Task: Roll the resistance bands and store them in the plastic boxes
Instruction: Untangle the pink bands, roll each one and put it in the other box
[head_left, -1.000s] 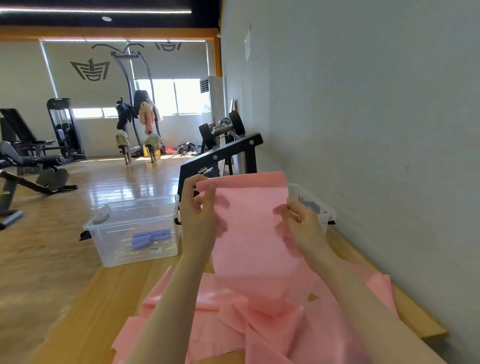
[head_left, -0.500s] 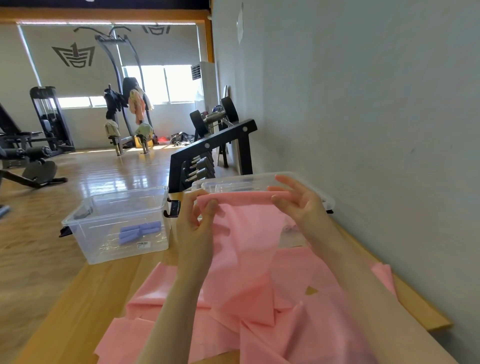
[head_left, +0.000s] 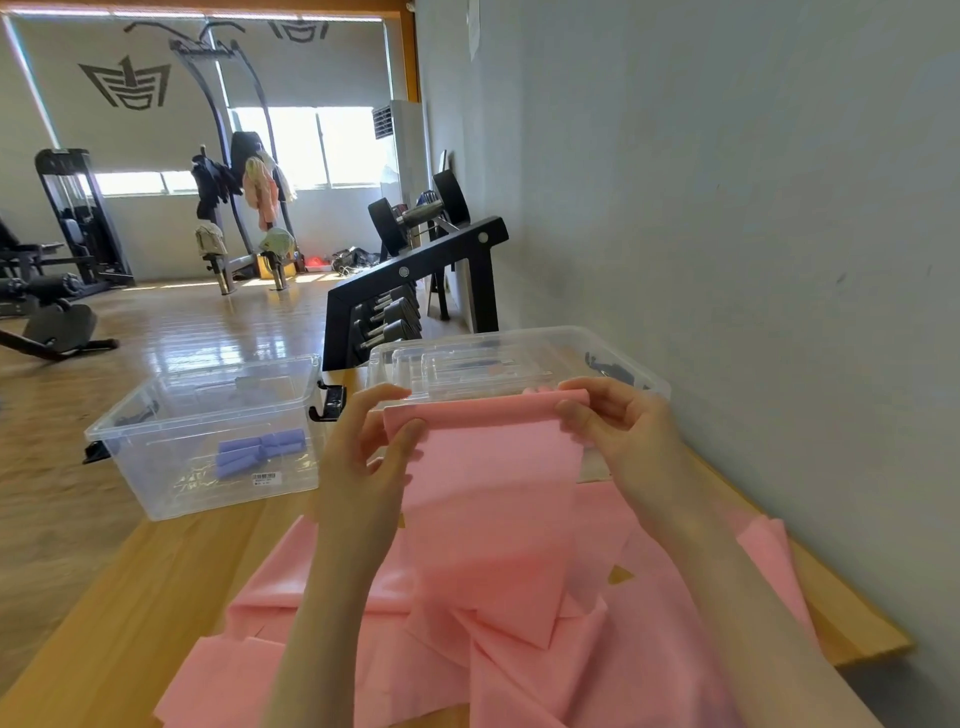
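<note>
I hold up a wide pink resistance band (head_left: 493, 499) by its top edge. My left hand (head_left: 371, 457) pinches the left corner, my right hand (head_left: 618, 431) pinches the right corner, where the edge is folded over. The band hangs down into a heap of more pink bands (head_left: 597, 649) on the wooden bench. An open clear plastic box (head_left: 156, 457) stands at the left and holds rolled purple bands (head_left: 260, 451). A second clear box (head_left: 519, 358) with a lid on it stands just behind my hands.
The wooden bench (head_left: 156, 582) runs along a grey wall (head_left: 727, 208) on the right. A black dumbbell rack (head_left: 410, 291) stands behind the boxes. Gym machines (head_left: 67, 249) stand further back across the wooden floor.
The band's top edge has come down from in front of the boxes to just above the lidded box. My right hand moved up to the top right corner and now pinches it.
</note>
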